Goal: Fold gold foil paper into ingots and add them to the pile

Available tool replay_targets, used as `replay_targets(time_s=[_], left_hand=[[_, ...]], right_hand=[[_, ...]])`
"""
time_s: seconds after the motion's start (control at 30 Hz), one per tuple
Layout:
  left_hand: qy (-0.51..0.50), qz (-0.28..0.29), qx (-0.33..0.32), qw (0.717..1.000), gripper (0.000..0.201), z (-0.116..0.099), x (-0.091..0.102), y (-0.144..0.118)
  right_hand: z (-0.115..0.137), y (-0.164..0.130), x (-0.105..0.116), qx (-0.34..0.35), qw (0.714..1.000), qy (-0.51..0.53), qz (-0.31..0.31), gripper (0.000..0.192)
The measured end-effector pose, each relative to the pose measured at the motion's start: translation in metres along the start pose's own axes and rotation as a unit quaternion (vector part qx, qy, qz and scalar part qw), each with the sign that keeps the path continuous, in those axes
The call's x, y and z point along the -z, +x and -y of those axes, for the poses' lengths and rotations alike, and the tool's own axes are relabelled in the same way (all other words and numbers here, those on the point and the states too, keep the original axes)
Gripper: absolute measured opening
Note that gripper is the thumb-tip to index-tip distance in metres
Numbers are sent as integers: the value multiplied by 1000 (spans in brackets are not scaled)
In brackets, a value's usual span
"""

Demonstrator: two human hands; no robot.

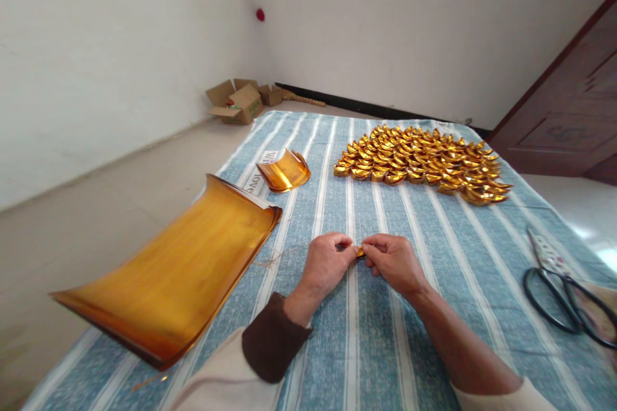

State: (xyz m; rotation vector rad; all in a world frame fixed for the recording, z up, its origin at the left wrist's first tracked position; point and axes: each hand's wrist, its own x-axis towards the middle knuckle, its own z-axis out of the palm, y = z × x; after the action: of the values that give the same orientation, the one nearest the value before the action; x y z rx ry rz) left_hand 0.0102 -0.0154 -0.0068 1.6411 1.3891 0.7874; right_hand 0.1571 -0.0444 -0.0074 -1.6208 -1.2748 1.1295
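Note:
My left hand (325, 263) and my right hand (393, 260) meet at the middle of the table, fingertips pinched together on a small folded piece of gold paper (360, 252); only a sliver of it shows between them. Beyond the hands, at the far side, lies a wide patch of several folded gold paper ingots (421, 160) set in rows. A thick stack of large gold foil sheets (178, 270) lies to my left, curling up at its edges. A smaller curled stack of gold sheets (284, 170) sits further back left.
The table is covered with a blue-and-white striped cloth (337, 347). Black-handled scissors (562, 286) lie at the right edge. Open cardboard boxes (238, 103) stand on the floor by the far wall. A dark wooden door (569, 109) is at the right.

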Motion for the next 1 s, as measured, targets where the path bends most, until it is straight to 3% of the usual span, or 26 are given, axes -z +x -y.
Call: replay_targets(time_s=[1.0], left_hand=[[23,11,6,1000,12,-14,5,-1]], right_hand=[[3,-2,-4,-24,1000,15,-12,15]])
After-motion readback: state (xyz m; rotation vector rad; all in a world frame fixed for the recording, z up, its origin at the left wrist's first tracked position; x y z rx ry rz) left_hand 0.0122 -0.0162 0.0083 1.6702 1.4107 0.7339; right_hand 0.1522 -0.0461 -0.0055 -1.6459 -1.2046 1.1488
